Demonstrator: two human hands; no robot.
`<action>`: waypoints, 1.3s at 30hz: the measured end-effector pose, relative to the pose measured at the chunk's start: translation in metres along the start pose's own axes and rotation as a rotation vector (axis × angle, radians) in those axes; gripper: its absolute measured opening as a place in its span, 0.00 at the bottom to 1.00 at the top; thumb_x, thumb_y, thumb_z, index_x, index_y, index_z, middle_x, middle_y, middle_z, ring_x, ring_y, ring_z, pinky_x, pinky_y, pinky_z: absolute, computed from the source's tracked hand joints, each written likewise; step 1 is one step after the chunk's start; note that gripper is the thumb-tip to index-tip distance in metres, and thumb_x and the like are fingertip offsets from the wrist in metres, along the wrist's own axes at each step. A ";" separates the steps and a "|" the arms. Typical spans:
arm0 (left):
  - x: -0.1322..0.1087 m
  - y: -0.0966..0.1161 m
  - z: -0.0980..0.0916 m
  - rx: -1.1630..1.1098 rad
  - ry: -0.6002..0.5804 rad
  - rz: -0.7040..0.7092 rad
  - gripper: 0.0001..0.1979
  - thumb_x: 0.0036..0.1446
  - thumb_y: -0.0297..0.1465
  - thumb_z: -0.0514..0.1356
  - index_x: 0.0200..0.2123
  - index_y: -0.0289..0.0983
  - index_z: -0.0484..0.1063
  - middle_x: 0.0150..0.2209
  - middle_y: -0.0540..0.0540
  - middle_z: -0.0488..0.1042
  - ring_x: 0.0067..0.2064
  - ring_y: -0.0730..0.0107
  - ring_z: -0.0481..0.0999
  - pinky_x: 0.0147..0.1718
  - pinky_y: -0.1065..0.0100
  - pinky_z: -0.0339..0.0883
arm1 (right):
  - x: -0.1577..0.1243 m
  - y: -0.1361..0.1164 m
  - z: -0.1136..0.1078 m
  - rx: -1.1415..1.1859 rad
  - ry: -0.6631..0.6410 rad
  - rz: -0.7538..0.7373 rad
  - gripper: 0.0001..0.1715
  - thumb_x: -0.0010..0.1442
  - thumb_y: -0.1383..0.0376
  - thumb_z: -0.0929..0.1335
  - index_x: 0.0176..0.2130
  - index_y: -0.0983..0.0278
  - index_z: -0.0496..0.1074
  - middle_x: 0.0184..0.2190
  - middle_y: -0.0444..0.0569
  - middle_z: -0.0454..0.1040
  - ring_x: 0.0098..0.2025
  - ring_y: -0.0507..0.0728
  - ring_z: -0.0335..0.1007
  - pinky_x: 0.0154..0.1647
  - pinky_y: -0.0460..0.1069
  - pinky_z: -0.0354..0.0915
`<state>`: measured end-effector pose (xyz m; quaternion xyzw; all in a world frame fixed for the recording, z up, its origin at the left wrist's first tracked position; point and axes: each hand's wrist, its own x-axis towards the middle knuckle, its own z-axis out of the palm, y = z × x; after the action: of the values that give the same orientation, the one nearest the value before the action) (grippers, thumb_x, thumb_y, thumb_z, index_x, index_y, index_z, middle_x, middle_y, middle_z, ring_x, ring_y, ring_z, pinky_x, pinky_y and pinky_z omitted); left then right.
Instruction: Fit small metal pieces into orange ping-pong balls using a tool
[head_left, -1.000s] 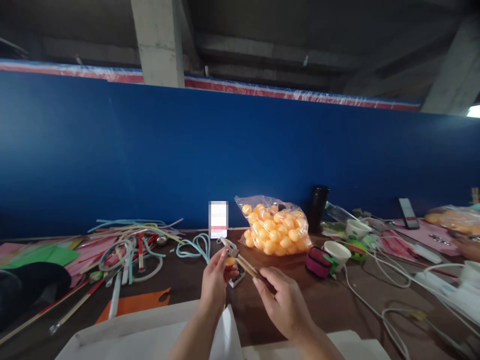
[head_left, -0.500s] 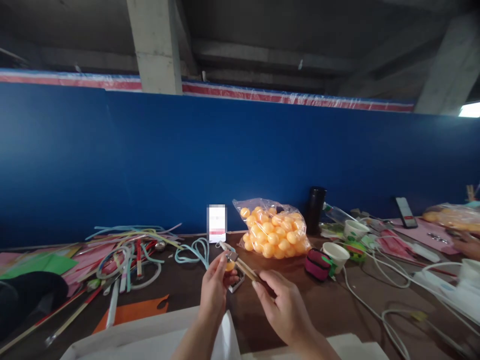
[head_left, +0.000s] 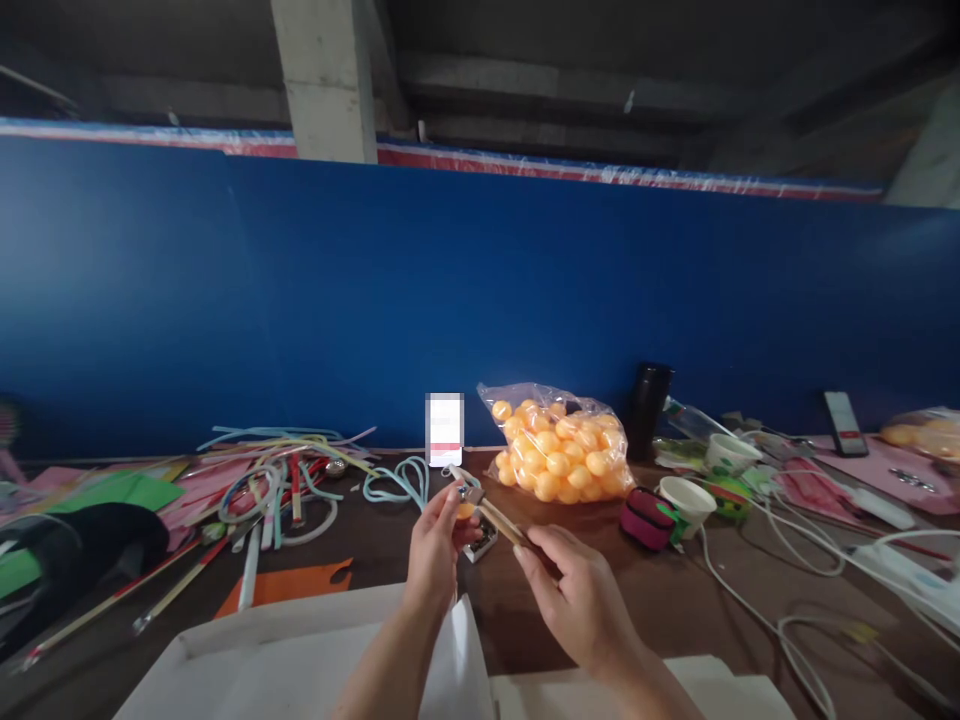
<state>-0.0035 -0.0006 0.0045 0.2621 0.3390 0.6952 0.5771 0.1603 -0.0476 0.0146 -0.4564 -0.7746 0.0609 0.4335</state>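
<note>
Over the brown table [head_left: 525,630], the right hand [head_left: 585,595] has tight fingers on a long wooden stick [head_left: 504,523]. It slants forward and left toward an orange ball [head_left: 465,511] the left hand [head_left: 432,552] pinches. A clear bag [head_left: 551,393] holds more balls [head_left: 557,464].

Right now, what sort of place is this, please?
Probably a craft workspace in a bare concrete building: there are a concrete pillar, a green sheet and a clear bag of orange balls.

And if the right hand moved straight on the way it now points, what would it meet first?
Likely the left hand, which holds a round orange ball near the metal head of the wooden-handled tool; depth is unclear.
</note>
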 end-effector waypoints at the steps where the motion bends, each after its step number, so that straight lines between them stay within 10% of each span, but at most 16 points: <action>1: 0.000 0.000 0.000 0.008 -0.004 0.002 0.24 0.44 0.37 0.69 0.43 0.31 0.75 0.29 0.45 0.75 0.25 0.75 0.73 0.23 0.73 0.70 | 0.000 0.000 0.000 -0.001 -0.009 0.004 0.11 0.63 0.64 0.63 0.44 0.61 0.71 0.39 0.50 0.76 0.40 0.57 0.73 0.42 0.48 0.66; 16: 0.009 -0.002 -0.013 0.217 0.132 0.204 0.27 0.45 0.45 0.65 0.46 0.34 0.74 0.33 0.45 0.75 0.27 0.74 0.73 0.28 0.69 0.70 | 0.004 0.002 -0.024 -0.058 -0.064 0.127 0.13 0.61 0.61 0.63 0.42 0.61 0.73 0.36 0.49 0.77 0.37 0.57 0.73 0.40 0.49 0.66; 24: 0.010 -0.001 -0.016 0.354 0.214 0.298 0.26 0.50 0.46 0.61 0.48 0.36 0.73 0.39 0.43 0.74 0.29 0.73 0.73 0.28 0.68 0.71 | -0.001 0.019 -0.048 -0.158 -0.441 0.222 0.09 0.50 0.66 0.68 0.34 0.56 0.76 0.33 0.44 0.77 0.34 0.56 0.72 0.33 0.46 0.60; 39: 0.004 -0.002 -0.012 0.437 0.203 0.368 0.24 0.51 0.46 0.60 0.47 0.36 0.72 0.36 0.44 0.73 0.30 0.71 0.72 0.27 0.69 0.71 | -0.007 0.032 -0.039 -0.240 -0.570 0.245 0.16 0.43 0.73 0.67 0.34 0.58 0.73 0.33 0.43 0.77 0.34 0.56 0.71 0.30 0.46 0.54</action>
<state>-0.0118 0.0019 -0.0049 0.3662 0.4833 0.7213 0.3348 0.2112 -0.0465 0.0190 -0.5587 -0.8056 0.1461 0.1322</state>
